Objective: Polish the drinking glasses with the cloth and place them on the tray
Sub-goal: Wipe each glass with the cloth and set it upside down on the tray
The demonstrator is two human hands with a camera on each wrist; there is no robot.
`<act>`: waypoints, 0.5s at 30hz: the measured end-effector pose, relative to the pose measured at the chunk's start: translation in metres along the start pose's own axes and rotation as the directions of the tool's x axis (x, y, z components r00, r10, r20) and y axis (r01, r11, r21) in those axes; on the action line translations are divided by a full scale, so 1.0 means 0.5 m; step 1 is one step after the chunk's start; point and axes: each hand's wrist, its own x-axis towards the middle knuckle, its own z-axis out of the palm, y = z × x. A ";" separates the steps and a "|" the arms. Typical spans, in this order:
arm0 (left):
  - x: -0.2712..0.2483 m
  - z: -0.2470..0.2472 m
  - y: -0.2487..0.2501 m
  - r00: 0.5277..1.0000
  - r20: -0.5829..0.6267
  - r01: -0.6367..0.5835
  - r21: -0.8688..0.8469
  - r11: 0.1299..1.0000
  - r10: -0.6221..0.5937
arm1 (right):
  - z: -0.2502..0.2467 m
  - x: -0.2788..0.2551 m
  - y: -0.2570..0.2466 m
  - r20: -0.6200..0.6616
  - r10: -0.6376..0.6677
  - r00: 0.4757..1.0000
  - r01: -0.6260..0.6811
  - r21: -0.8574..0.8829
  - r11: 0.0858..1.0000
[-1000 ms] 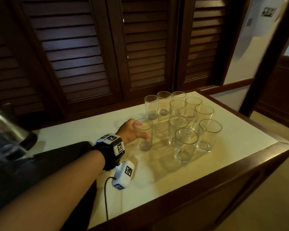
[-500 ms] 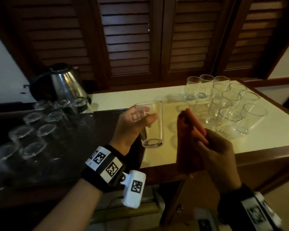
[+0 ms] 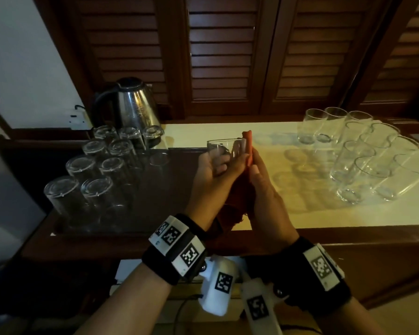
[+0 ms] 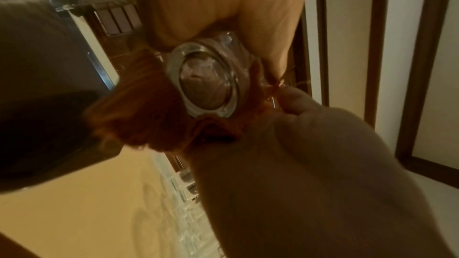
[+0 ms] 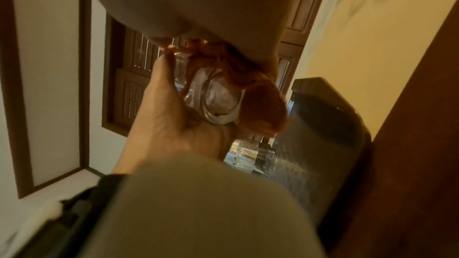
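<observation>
- Head view: left hand (image 3: 214, 176) now wrapped around drinking glass (image 3: 224, 153), held upright in the air over the near edge of the dark tray (image 3: 155, 189); a second ago still reaching for that glass among the group on the cream counter.
- Right hand (image 3: 264, 189) now brought in against the glass with the orange cloth (image 3: 237, 197) sandwiched between palm and glass wall; half a second ago held apart from it, cloth not yet touching.
- Right fingers laid fairly straight along the cloth, pressing rather than pinching; thumb position not clear.
- Left wrist view: thick glass base (image 4: 206, 83) exposed, cloth bunched beside and below it.
- Right wrist view: same base (image 5: 218, 99) partly covered by cloth, left palm cupping the wall.
- Meaning for task: pick-up done, polishing stage just starting; inside of glass probably untouched so far.
- Inverted glasses (image 3: 94, 170) standing on the tray beside the steel kettle (image 3: 128, 105), taken as finished ones.
- Upright glasses (image 3: 363, 151) clustered on the counter (image 3: 276, 213) to the right, taken as still waiting.
- Risk: smooth wall, one-hand grip; firm hold needed while rubbing.
</observation>
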 end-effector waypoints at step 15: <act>0.006 0.001 -0.003 0.992 0.098 0.089 -0.043 0.995 -0.084 | -0.021 0.016 0.023 -0.108 -0.061 0.992 0.048 -0.124 0.991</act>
